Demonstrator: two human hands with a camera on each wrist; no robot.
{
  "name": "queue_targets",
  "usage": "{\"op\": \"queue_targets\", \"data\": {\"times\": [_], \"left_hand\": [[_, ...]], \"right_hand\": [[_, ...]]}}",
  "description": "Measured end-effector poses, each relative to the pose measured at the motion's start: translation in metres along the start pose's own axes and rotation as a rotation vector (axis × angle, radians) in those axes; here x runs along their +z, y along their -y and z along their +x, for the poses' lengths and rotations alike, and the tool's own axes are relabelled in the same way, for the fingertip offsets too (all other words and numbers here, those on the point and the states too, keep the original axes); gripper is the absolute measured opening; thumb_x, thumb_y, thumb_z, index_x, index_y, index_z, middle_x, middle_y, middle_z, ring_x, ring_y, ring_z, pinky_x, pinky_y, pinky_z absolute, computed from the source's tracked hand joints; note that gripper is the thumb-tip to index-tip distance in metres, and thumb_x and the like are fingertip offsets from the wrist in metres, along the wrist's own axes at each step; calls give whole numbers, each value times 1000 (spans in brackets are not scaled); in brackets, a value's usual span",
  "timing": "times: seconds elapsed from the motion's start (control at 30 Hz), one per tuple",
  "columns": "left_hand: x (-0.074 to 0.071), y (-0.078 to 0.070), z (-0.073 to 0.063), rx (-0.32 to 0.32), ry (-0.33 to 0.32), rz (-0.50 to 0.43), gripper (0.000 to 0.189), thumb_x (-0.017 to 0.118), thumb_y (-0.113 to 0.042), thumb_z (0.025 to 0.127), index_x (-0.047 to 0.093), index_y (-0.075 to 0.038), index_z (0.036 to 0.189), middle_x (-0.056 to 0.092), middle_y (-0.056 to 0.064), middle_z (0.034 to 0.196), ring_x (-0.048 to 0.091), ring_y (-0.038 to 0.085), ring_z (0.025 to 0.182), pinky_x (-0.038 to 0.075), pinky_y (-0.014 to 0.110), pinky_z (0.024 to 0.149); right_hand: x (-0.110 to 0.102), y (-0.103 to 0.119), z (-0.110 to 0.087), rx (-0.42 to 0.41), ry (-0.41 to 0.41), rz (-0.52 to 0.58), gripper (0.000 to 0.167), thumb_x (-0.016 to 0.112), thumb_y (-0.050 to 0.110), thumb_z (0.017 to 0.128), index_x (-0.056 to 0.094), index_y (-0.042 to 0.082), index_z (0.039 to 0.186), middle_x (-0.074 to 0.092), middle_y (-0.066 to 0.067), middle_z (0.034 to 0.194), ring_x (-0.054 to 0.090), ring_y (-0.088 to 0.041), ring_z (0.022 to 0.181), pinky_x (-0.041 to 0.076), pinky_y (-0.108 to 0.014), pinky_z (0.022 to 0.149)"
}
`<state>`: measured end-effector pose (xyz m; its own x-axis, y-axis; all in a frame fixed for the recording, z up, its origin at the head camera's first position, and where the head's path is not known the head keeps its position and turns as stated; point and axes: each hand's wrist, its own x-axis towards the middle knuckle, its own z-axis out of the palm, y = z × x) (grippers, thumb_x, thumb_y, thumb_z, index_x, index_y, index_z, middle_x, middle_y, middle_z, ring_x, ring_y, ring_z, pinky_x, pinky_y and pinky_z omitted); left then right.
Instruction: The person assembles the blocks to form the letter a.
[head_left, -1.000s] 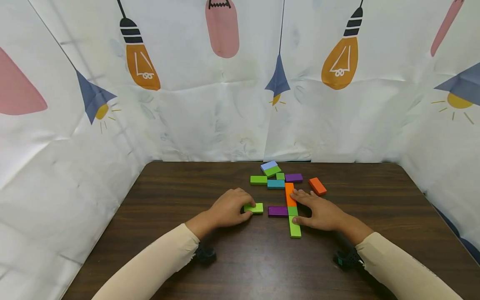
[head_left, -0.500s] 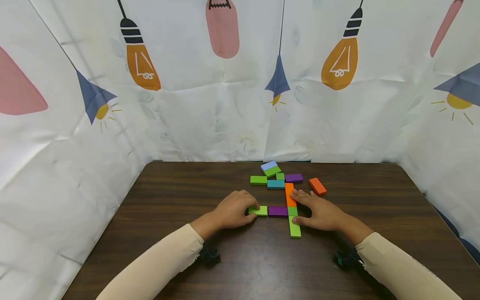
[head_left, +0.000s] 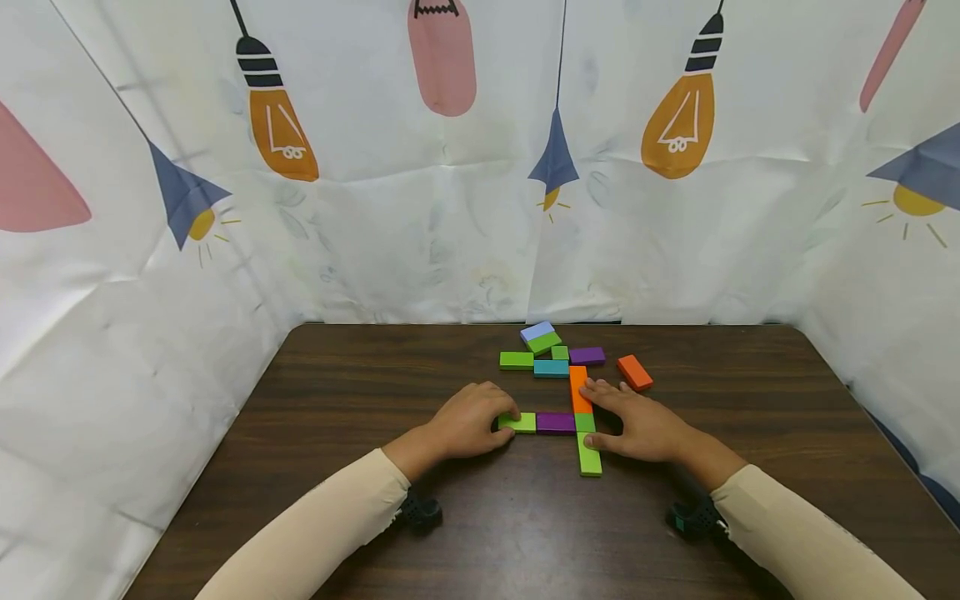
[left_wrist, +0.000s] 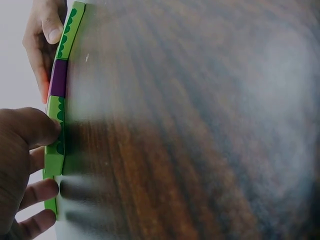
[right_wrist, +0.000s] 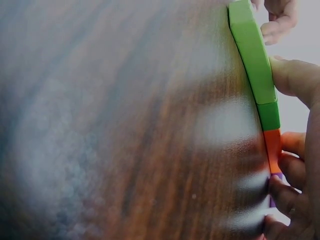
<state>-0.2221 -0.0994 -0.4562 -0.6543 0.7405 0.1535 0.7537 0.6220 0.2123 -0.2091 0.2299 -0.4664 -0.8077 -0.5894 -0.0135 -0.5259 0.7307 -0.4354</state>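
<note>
In the head view, my left hand (head_left: 468,419) pinches a light green block (head_left: 522,423) between thumb and fingers. This block's right end meets a purple block (head_left: 555,424), which touches a small green block (head_left: 584,422). My right hand (head_left: 641,423) rests on the line of blocks with its fingers spread. Its fingertips touch an orange block (head_left: 577,383), and its thumb lies on another light green block (head_left: 589,462). The left wrist view shows my left thumb (left_wrist: 42,127) against the side of the pinched block. In the right wrist view, my right thumb (right_wrist: 292,75) touches its light green block.
Beyond the hands, a teal block (head_left: 551,369), a green block (head_left: 517,361), a small green block (head_left: 559,352) and a purple block (head_left: 587,357) adjoin. Light blue (head_left: 536,332) and green (head_left: 544,342) blocks lie slanted behind. A red-orange block (head_left: 634,372) lies apart on the dark table (head_left: 375,367).
My left hand has slid the light green block to the right and slightly nearer, closing the gap to the purple block. My right hand has stayed in place.
</note>
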Motion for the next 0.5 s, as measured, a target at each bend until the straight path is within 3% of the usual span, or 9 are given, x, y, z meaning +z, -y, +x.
{"op": "queue_targets", "data": {"times": [0.3,0.5], "left_hand": [[-4,2,2,-1,-18,-12,24,70,-33,96,72,-19,115,69,-6,113,61,19,111,48,44,96],[-14,7,13,-46,-31,-12,27,64,-35,101,70,-17,121,67,-2,120,58,23,120,45,47,103]], "right_hand": [[0,0,0,-2,-6,-3,88,59,66,94,40,9,158,37,-9,162,31,-30,150,18,-56,120],[1,-1,0,-1,-8,-7,88,58,68,94,40,9,158,37,-9,162,31,-30,150,18,-55,121]]}}
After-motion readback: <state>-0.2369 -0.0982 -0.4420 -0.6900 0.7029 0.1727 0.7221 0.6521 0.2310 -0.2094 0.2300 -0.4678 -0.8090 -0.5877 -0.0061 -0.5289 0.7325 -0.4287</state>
